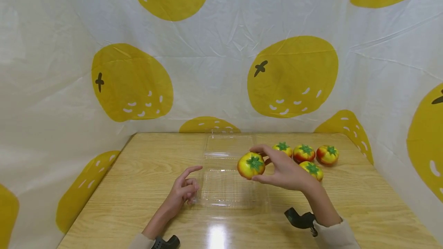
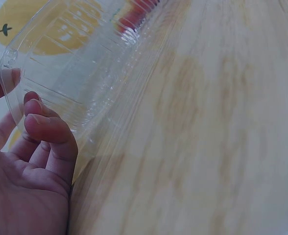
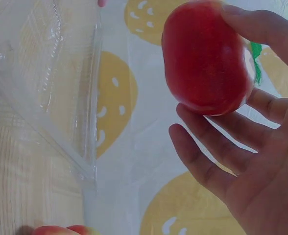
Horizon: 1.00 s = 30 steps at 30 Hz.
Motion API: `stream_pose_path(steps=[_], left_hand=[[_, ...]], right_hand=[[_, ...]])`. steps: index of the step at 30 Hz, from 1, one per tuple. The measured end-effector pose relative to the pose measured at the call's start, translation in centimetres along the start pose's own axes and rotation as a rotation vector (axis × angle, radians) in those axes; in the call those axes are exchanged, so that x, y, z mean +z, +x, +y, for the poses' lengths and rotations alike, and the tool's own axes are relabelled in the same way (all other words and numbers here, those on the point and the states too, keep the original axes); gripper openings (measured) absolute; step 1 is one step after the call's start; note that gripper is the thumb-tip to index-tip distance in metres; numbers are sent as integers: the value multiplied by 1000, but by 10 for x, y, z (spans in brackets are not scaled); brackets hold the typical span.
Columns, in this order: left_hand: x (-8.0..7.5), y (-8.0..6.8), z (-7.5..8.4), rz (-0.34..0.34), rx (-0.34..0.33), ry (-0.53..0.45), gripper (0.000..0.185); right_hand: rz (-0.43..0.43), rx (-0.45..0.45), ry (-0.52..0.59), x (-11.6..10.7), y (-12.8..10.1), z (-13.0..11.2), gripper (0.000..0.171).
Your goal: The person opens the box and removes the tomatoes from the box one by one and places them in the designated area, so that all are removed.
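**Tomato held over an open clear clamshell**

Head view: the right hand [image 1: 287,172] pinches a toy tomato [image 1: 251,165] between thumb below and fingers above, in the air just above the right edge of the clear plastic clamshell [image 1: 226,187]. The tomato's green calyx faces the camera; its body is roundish, with no clear long axis. The clamshell lies open on the wooden table [image 1: 138,187], its two halves running away from the person, lid half at the far end, and both halves hold nothing. The left hand [image 1: 183,193] rests at the near half's left edge, forefinger stretched out, the other fingers curled; whether it grips the rim is hard to tell here. Four more tomatoes [image 1: 304,153] sit on the table to the right, behind the right hand, one partly hidden by it.

Left wrist view: the curled fingers [image 2: 48,132] lie against the clamshell's rim [image 2: 16,73], the thumb tip at its corner. Red blurs show through the plastic.

Right wrist view: the tomato [image 3: 207,58] shows its red underside, the calyx nearly hidden; the lower fingers are loosely spread beneath it.
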<state>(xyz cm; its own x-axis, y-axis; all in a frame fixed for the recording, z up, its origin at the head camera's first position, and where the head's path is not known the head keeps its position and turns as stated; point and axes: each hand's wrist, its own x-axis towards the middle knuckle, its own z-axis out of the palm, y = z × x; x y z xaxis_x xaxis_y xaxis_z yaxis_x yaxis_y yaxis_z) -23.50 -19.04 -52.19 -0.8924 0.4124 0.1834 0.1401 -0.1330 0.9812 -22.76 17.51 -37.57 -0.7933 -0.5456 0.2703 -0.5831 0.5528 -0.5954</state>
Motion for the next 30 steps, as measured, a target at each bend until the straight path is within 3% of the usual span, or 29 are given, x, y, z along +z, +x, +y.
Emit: stream_pose_path(steps=[8,30], left_hand=[[-1,0,1,0,7,-7,66],[-2,1,0,-18,30,-14,64]], right_hand=[[39,-48,-5,-2,-2,7,69],[130,-53,-7,-13,-11,22,67]])
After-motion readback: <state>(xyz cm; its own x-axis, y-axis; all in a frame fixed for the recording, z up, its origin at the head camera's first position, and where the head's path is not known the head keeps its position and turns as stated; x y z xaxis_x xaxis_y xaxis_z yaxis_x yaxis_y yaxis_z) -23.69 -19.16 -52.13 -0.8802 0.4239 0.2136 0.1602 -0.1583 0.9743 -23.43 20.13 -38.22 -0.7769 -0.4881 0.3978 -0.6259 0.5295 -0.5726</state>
